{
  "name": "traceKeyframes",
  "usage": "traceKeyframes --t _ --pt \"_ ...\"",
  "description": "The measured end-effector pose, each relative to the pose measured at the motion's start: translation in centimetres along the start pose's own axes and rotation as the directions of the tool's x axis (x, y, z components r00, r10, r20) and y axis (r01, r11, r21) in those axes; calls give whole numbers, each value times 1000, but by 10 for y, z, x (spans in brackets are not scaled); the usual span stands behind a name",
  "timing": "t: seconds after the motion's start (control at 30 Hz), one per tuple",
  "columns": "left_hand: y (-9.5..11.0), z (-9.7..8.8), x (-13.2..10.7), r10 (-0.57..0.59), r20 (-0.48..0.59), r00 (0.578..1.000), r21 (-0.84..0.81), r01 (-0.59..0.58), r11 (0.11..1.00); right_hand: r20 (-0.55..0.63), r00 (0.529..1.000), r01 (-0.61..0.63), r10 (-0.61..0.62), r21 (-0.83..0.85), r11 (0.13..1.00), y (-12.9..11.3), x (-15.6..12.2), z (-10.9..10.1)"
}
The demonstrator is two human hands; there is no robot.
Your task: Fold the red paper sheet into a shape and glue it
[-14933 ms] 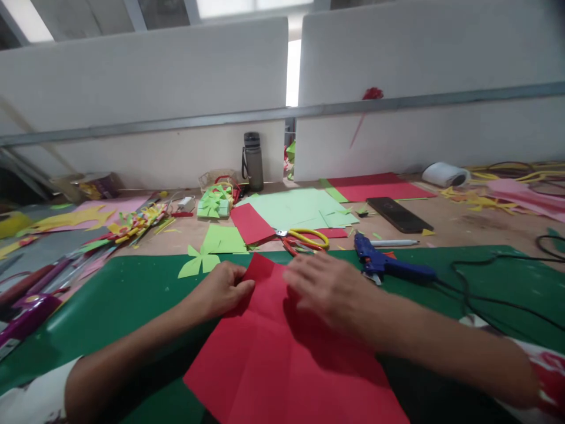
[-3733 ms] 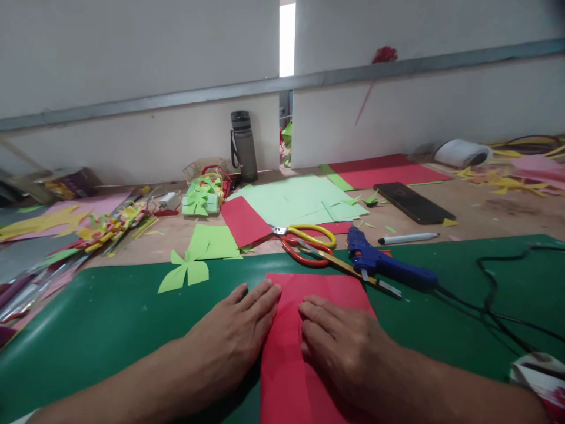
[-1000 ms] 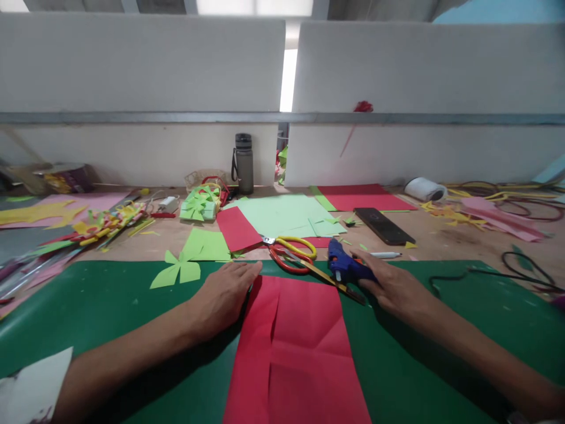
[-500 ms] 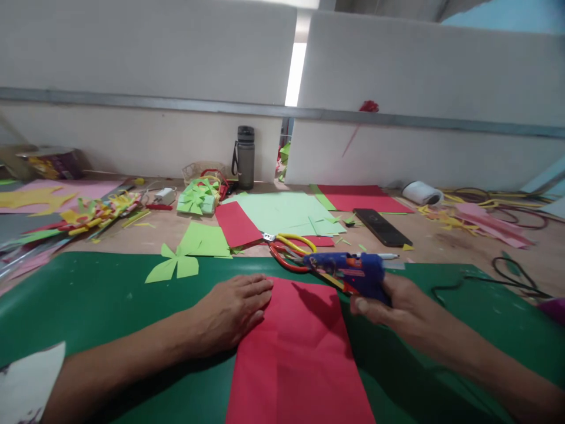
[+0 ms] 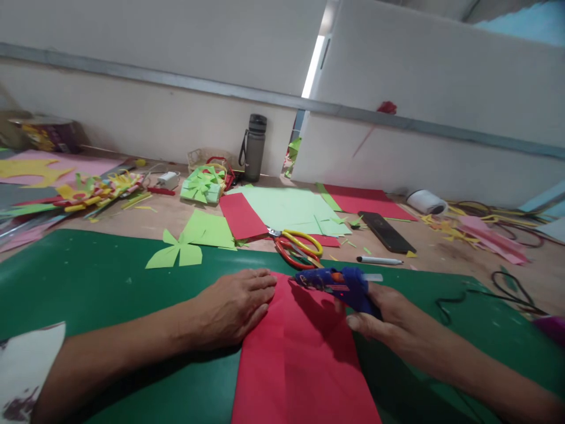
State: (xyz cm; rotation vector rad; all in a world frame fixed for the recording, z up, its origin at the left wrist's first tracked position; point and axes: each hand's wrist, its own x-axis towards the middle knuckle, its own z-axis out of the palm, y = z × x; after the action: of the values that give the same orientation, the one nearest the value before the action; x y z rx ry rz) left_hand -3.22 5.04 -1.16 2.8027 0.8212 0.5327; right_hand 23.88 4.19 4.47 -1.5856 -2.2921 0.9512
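Observation:
A folded red paper sheet [image 5: 300,359] lies on the green cutting mat [image 5: 88,282] in front of me. My left hand [image 5: 229,306] rests flat on the paper's upper left edge, fingers stretched out. My right hand [image 5: 379,321] is wrapped round the handle of a blue glue gun [image 5: 338,284], held just above the paper's top right part with the nozzle pointing left.
Yellow and red scissors [image 5: 298,247] lie just beyond the paper. A pen [image 5: 379,260], a black phone [image 5: 386,231], light green sheets [image 5: 286,209], green cut-outs [image 5: 174,254] and a grey bottle [image 5: 255,147] sit further back. A black cable [image 5: 507,288] runs at right.
My right hand took the glue gun off the mat, lifted it and brought it left over the red paper. My left hand stays flat on the paper's left edge.

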Motion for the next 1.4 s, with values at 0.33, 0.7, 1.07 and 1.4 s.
traceKeyframes --t 0.33,0.7,1.07,1.4 --pt "1 -1 0 -11 7 1000 11 11 1000 -67 982 167 -174 -95 981 -5 2 1" --pt "1 -2 2 -3 -1 1000 -2 3 1000 -29 996 81 -86 -137 987 -9 3 -2" --pt "1 -2 1 -17 4 1000 5 17 1000 0 1000 24 -24 -136 990 -7 -2 -3" --pt "2 -5 1 -8 6 1000 4 8 1000 -77 989 111 -128 -195 975 4 -7 2"
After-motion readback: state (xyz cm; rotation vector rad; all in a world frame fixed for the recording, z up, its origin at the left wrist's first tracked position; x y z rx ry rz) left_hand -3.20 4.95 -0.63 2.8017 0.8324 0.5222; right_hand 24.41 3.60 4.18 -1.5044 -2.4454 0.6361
